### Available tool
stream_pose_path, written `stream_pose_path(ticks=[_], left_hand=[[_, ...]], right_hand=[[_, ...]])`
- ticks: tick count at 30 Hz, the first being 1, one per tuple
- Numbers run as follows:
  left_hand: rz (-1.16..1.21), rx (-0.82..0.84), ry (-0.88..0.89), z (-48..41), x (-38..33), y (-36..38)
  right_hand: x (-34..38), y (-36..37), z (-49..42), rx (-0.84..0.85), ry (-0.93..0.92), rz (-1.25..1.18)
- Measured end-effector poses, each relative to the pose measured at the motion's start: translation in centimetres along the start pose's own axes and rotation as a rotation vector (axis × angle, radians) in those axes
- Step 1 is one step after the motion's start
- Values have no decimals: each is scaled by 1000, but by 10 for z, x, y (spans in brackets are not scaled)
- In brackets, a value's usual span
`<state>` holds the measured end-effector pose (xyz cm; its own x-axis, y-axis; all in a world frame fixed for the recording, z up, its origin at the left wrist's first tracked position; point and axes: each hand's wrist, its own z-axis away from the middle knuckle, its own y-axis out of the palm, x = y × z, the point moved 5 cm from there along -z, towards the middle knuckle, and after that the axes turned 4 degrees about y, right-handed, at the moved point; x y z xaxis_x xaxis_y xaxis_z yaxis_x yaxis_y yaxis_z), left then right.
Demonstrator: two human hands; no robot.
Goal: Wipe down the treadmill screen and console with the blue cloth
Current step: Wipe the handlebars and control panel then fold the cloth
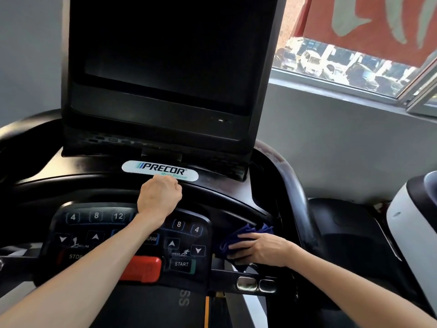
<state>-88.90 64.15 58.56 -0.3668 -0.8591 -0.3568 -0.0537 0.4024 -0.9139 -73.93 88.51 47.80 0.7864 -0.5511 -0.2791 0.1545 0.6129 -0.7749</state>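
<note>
Far left: curved black console [35, 166] shell, smooth moulded plastic with a dull sheen, sweeping round toward the centre.

Keypad panel [78, 233], lower left: glossy black, rounded corners, printed numbers and arrow keys. A red stop bar [142, 268], blocky and matte, sits at its lower edge beside the START key [181, 264].

Centre, above: treadmill screen [163, 62], large, dark, switched off, in a thick black bezel tilted toward the viewer. Below it a white oval PRECOR badge [159, 171], glossy.

Left hand [159, 197] reaches forward over the keypad, fingers clenched round the black crossbar just below the badge. No cloth in it. Likely a brace, steadying the body while the other arm works to the side.

Right of the keypad: right hand [262, 249] lies palm-down on the blue cloth [238, 235], fingers spread and pressing it flat rather than gripping. The cloth is soft, crumpled, deep blue, bunched up ahead of the fingers, lying in the recessed side tray of the console, right of the keypad. The flat palm suits spreading pressure for wiping a shallow hollow.

Just below: two metal pulse-sensor plates [256, 284], shiny, on the lower handlebar.

Far right: a neighbouring machine's white housing [406, 216]; window [354, 58] above, parked cars outside.

Judgement: side of console in hand; screen not visibly being wiped.
</note>
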Motion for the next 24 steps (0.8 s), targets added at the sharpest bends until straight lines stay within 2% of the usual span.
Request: stream_pose_path(ticks=[3,4,5,6,7,8,11,14,17,22,24], left_hand=[[-3,-4,-6,0,0,-1],[0,-4,-8,0,0,-1],[5,-5,-9,0,0,-1],[11,-8,-10,1,0,-2],[13,-11,-11,1,-1,-2],[13,-13,-13,1,0,-2],[-2,-7,-22,-1,0,0],[-8,-14,-17,-1,1,0],[-12,-19,-11,0,2,1],[-30,-14,5,-2,1,1],[-34,-11,12,-1,1,2]], right_hand=[[7,32,29,182,192,-296],[5,32,29,186,128,-253],[1,30,26,191,10,-60],[1,28,24,27,-115,93],[-2,22,21,-71,-142,52],[-9,5,18,-99,-100,35],[-29,-43,-3,-384,33,-174],[-30,-87,-29,-531,223,-379],[-22,-85,-37,-631,471,-518],[-4,-9,6,-837,1211,-895],[5,13,23,-880,1373,-1009]])
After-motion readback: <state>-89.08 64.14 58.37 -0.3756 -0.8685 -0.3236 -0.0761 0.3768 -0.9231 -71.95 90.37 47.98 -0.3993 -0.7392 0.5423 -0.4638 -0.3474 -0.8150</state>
